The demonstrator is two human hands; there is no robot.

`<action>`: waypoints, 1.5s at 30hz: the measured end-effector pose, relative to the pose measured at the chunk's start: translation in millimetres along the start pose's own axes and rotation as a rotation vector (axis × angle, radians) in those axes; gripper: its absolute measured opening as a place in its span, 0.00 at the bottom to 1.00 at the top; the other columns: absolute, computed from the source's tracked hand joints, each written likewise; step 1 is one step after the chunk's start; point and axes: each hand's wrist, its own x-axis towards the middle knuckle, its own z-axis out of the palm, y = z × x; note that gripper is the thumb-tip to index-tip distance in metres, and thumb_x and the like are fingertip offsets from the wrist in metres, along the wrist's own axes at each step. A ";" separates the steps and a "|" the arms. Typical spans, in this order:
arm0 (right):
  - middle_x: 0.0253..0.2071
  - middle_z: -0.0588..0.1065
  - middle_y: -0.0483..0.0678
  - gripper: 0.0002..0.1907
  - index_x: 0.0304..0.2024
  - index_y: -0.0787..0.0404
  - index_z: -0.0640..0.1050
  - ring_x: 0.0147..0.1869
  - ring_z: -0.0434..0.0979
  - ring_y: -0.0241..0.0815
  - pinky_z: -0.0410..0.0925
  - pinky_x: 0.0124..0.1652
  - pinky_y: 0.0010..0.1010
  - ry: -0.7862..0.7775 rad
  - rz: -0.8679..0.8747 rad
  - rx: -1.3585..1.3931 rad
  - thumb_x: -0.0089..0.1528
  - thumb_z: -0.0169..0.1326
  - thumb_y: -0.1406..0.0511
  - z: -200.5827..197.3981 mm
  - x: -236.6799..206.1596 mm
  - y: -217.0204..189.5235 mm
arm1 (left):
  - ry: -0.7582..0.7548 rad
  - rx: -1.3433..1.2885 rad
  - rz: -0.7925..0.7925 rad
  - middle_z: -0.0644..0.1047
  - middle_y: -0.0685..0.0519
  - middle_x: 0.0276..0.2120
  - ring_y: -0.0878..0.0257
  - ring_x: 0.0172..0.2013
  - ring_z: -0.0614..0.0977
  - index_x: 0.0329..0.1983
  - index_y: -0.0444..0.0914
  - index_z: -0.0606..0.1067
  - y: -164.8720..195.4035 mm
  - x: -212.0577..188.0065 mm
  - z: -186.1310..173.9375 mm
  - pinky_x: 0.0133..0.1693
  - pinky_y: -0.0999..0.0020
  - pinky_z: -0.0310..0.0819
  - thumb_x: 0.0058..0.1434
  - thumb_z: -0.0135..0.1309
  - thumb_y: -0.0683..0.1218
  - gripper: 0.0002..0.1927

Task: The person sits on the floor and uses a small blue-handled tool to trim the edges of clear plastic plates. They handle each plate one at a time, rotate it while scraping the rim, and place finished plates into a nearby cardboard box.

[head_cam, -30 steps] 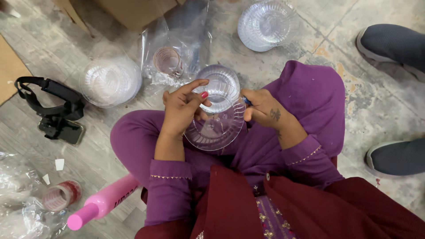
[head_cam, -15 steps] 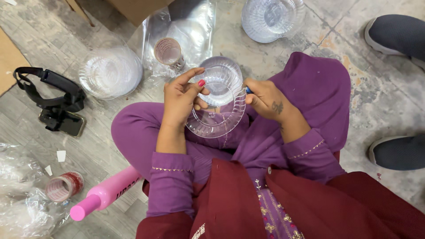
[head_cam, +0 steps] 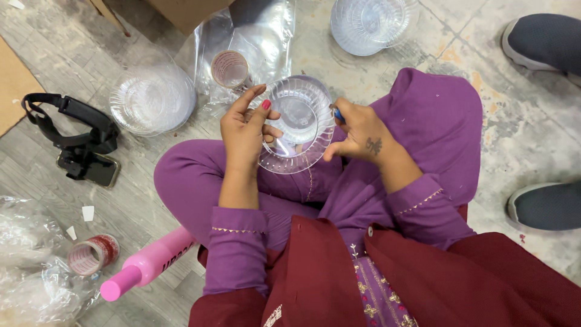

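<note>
Looks to me like an informal packing workspace on a worn tiled floor (head_cam: pixel 496 121): stacks of clear plastic plates (head_cam: pixel 151 100), tape rolls (head_cam: pixel 91 254), plastic bags (head_cam: pixel 30 278), cardboard box (head_cam: pixel 187 9).

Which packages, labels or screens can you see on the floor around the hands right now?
Clear plastic bag: crumpled, above the hands.
Cardboard box: brown, top edge.
Clear plastic wrapping: crumpled, lower left.
Smartphone: dark screen, on a black strap mount, left.
Pink bottle: dark lettering on its side, lower left.
</note>
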 end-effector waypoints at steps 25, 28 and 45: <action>0.31 0.72 0.42 0.12 0.51 0.66 0.74 0.24 0.59 0.25 0.54 0.25 0.19 0.222 0.307 0.940 0.68 0.57 0.65 -3.7 9.7 -3.8 | -0.065 0.217 0.287 0.85 0.49 0.40 0.67 0.33 0.87 0.62 0.38 0.74 2.1 -4.5 10.4 0.34 0.77 0.79 0.67 0.58 0.42 0.20; 0.31 0.72 0.43 0.09 0.50 0.65 0.74 0.26 0.62 0.26 0.56 0.26 0.20 0.316 0.307 0.971 0.70 0.57 0.69 -2.6 11.1 -10.4 | -0.090 0.148 0.214 0.85 0.50 0.40 0.66 0.34 0.87 0.58 0.35 0.76 -4.9 -0.7 10.8 0.33 0.78 0.76 0.67 0.58 0.43 0.17; 0.37 0.72 0.45 0.17 0.49 0.64 0.73 0.39 0.70 0.32 0.67 0.42 0.23 0.117 0.306 1.089 0.77 0.41 0.57 -9.6 8.2 3.7 | -0.096 0.339 0.213 0.82 0.56 0.29 0.73 0.25 0.77 0.43 0.36 0.83 6.1 -7.5 7.1 0.27 0.77 0.69 0.65 0.60 0.44 0.07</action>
